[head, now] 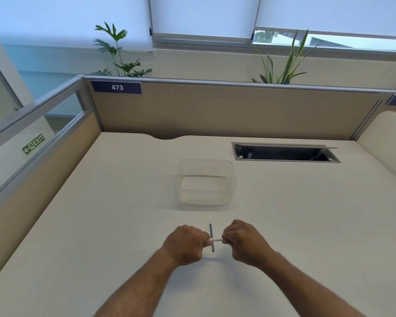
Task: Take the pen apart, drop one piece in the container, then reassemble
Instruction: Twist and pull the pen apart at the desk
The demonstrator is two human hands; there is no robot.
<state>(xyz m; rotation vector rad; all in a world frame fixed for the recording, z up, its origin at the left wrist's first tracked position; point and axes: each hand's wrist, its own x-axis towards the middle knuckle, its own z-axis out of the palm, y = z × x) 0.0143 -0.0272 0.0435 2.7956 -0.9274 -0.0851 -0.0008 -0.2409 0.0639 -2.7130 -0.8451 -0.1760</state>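
Gripping a white pen barrel (217, 240) at both ends over the desk (101, 225): left hand (185, 244) and right hand (244, 242) both curled closed on it. Crossing behind (lying flat, apparently), a dark thin piece (211, 237). At 12 o'clock, well apart, clear container (206, 183).
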